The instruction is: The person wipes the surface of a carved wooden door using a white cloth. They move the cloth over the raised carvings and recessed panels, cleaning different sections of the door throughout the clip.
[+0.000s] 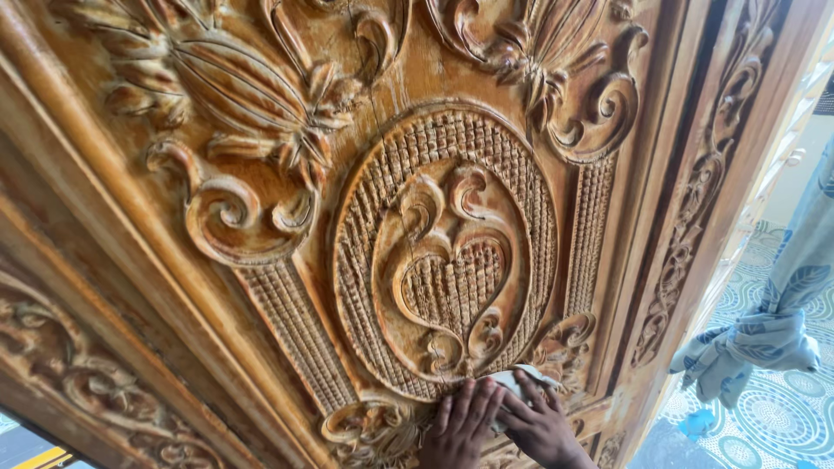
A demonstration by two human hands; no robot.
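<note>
A big carved wooden door panel fills the head view, with an oval medallion holding a heart-shaped scroll, and leaf and scroll carvings around it. At the bottom, both hands press on the carving just below the oval. My left hand lies flat on the wood with fingers together. My right hand rests beside it, fingers over a small pale cloth or pad held against the wood. The two hands touch each other.
The door's carved frame runs down the right side. Beyond it hangs a knotted pale curtain with blue leaf print above a patterned blue and white floor. A yellow and dark strip shows at the bottom left.
</note>
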